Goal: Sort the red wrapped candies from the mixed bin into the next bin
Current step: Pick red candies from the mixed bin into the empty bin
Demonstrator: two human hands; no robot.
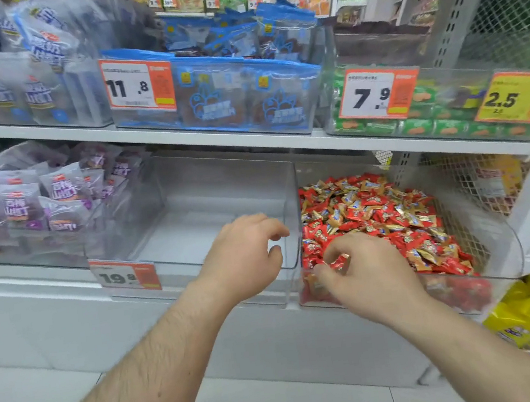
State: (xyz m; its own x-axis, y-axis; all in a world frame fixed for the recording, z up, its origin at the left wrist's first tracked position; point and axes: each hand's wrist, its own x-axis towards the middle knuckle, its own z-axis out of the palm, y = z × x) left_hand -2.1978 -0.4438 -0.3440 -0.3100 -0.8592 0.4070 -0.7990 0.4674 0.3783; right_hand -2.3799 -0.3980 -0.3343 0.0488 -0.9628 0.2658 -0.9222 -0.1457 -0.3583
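Our right hand (364, 275) pinches a red wrapped candy (337, 262) at the mixed bin's (499, 247) near left. Our left hand (244, 257) hangs loose over the next bin (220, 179), which looks bare. Nearly all sorting is left.

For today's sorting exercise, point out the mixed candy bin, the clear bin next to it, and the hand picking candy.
mixed candy bin (504, 236), head view, clear right wall.
clear bin (221, 186), head view, back wall.
right hand (364, 275), head view, back of hand.
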